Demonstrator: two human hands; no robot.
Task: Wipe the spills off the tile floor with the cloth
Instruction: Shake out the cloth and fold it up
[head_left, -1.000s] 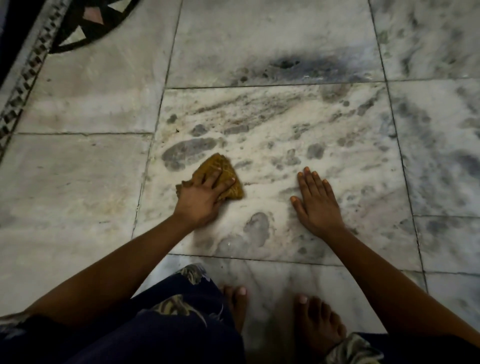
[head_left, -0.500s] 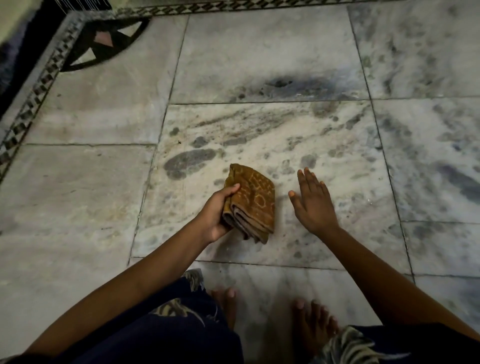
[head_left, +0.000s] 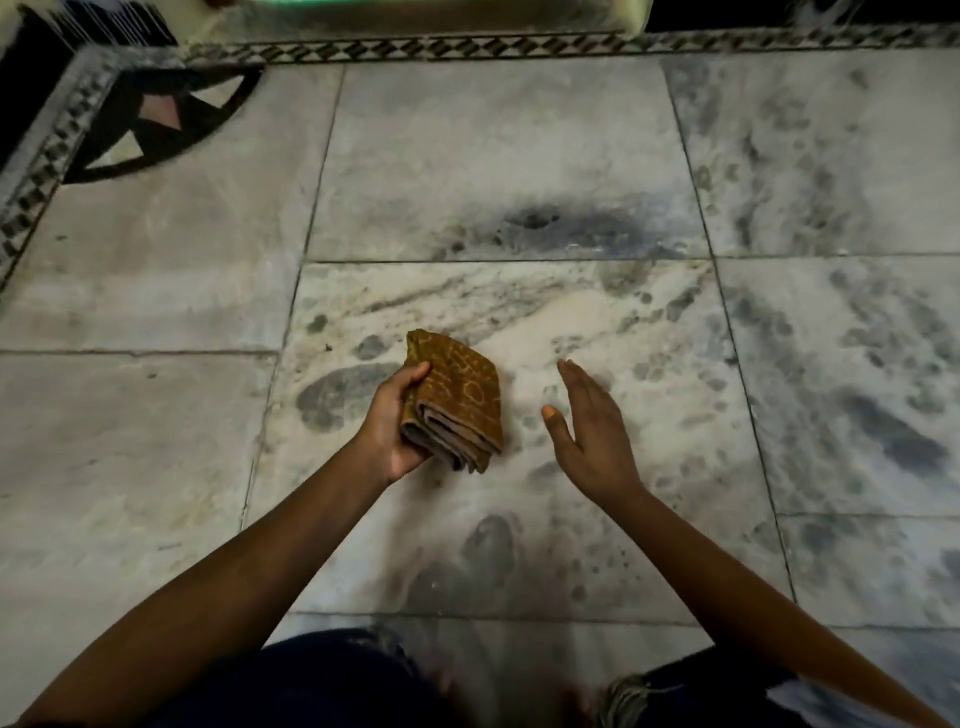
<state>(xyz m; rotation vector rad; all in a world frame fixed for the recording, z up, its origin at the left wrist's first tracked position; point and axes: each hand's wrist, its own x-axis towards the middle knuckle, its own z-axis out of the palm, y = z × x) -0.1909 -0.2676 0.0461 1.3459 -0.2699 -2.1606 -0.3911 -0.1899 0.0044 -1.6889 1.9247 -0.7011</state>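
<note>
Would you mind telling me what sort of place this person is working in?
Probably an indoor room of a home, at floor level. The floor is large veined marble tiles with grout lines, edged by a patterned inlay border and a dark corner motif. The left hand holds a folded brown cloth.

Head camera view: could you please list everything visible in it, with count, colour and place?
cloth: one, mustard brown with a pale pattern, folded, held above the centre tile
tile floor: several large slabs, white marble with grey veins, filling the view
dark patches: many, grey, spread over the centre and right tiles; spill or veining, cannot tell
border strip: one, black and white geometric inlay, along the top and left edges
corner inlay: one, black with pink and white wedges, top left
clothing: dark blue, bottom edge
left hand: one, grips the cloth's left edge
right hand: one, fingers straight, holding nothing, beside the cloth
</note>
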